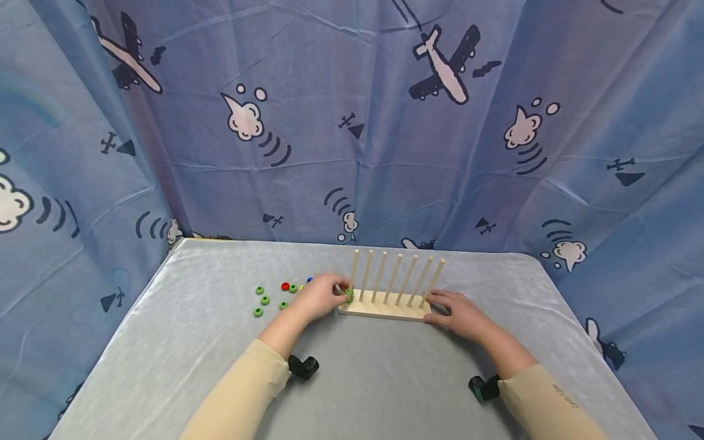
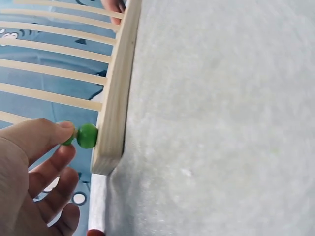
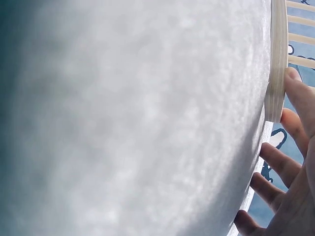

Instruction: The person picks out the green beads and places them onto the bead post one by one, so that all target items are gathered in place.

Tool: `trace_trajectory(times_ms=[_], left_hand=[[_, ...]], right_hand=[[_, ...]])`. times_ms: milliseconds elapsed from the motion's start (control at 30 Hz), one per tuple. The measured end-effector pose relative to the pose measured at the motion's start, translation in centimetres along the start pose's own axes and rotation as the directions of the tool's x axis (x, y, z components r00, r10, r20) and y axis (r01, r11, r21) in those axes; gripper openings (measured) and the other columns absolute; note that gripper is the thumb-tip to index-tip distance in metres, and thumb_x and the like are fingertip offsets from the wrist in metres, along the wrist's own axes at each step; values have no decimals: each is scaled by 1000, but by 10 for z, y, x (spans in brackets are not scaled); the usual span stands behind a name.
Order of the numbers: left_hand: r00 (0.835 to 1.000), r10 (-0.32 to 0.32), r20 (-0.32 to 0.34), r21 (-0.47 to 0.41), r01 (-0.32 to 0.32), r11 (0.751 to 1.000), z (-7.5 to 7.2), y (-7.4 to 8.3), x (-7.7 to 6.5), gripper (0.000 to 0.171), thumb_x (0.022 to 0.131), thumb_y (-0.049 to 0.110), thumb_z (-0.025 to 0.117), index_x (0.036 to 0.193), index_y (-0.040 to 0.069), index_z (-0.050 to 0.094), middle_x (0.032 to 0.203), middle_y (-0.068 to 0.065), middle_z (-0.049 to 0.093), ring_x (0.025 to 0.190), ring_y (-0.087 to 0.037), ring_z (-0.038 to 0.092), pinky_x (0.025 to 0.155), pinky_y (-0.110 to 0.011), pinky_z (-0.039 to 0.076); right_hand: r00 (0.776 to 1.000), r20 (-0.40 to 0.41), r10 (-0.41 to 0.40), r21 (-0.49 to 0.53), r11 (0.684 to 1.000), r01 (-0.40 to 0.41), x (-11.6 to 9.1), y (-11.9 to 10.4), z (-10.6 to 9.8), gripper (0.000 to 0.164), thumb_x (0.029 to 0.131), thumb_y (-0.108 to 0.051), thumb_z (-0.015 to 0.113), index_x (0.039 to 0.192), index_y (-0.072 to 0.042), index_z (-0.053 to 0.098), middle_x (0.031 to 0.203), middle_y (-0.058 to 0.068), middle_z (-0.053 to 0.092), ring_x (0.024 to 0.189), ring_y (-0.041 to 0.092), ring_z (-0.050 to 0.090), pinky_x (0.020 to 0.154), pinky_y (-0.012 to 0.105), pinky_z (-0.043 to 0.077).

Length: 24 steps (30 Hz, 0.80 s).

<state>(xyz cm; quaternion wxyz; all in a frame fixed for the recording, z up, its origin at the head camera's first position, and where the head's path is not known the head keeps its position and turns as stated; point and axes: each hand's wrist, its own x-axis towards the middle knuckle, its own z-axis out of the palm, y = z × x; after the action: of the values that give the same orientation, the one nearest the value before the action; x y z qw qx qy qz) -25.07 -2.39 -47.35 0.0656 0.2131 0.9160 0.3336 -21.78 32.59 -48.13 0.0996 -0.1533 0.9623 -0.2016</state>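
A wooden peg rack (image 1: 383,311) with a row of upright pegs stands on the table. My left hand (image 1: 319,298) is at its left end, pinching a green bead (image 2: 68,139) between thumb and index finger on the end peg. Below that, another green bead (image 2: 87,135) sits against the base, around the same peg. The left hand's other fingers are loosely bent. At the rack's right end my right hand (image 1: 459,313) holds the base, thumb near the front corner and index finger by the end. Its remaining fingers (image 3: 280,164) are spread beyond the wood.
Left of the rack lie several loose green beads (image 1: 265,300), a red bead (image 1: 285,286) and a blue bead (image 1: 310,279). A yellow bead is partly hidden by the left hand. A patterned blue curtain (image 1: 308,122) hangs behind the grey-covered table (image 1: 374,379).
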Motion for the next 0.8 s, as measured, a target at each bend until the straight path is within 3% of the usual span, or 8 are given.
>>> trace_trajectory(times_ms=[433,800], left_hand=[[1000,4,9,-1,-4,1000,0,-5,-2,22,89,17,73,110,14,72,96,3,64,84,-12,58,74,-31,48],[999,-18,-39,-27,17,999,-23,-14,-17,24,92,17,70,116,13,72,98,4,63,83,-13,54,73,-33,46]], right_hand=[[1000,2,-1,8,1000,1,-1,-4,1,67,90,-52,66,140,-7,57,148,22,45,136,49,34,106,65,30],[1000,-13,-10,7,1000,10,0,-1,2,67,90,-52,67,138,-6,58,147,23,46,136,49,35,106,65,30]])
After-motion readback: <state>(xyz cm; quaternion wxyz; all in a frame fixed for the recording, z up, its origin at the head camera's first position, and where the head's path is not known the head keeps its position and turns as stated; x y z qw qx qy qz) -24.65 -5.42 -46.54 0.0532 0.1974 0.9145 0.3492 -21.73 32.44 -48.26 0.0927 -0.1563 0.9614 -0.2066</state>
